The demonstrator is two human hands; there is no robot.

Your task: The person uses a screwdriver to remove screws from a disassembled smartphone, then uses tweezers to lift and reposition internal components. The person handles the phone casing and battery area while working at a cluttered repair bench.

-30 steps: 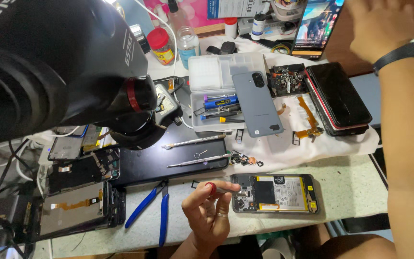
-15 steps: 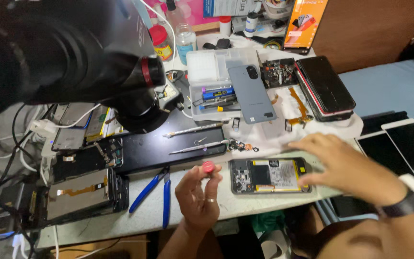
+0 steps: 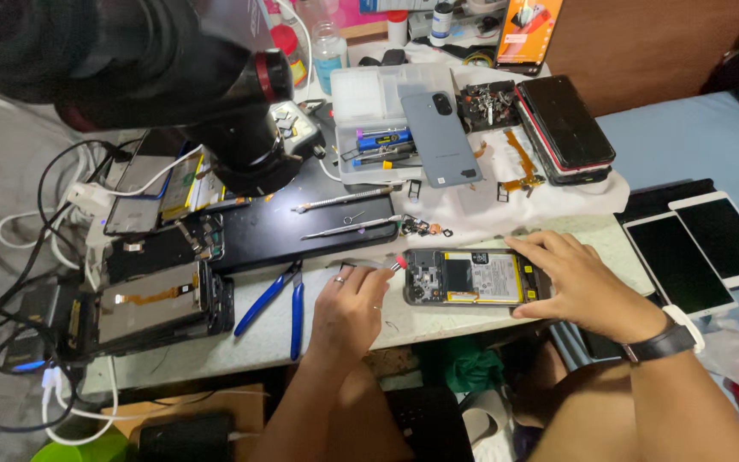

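An opened phone with its back off lies on the table's front edge, battery and circuit board showing. My right hand rests on the phone's right end and steadies it. My left hand grips a small red-tipped screwdriver whose tip points at the phone's left end. A dark watch sits on my right wrist.
Blue-handled pliers lie left of my left hand. Tweezers rest on a black mat. A grey phone back lies on a clear parts tray. Dismantled phones, cables and a black microscope fill the left; two tablets lie right.
My right hand came down from the back right onto the opened phone. My left hand moved the red-tipped screwdriver right, up to the phone's left end.
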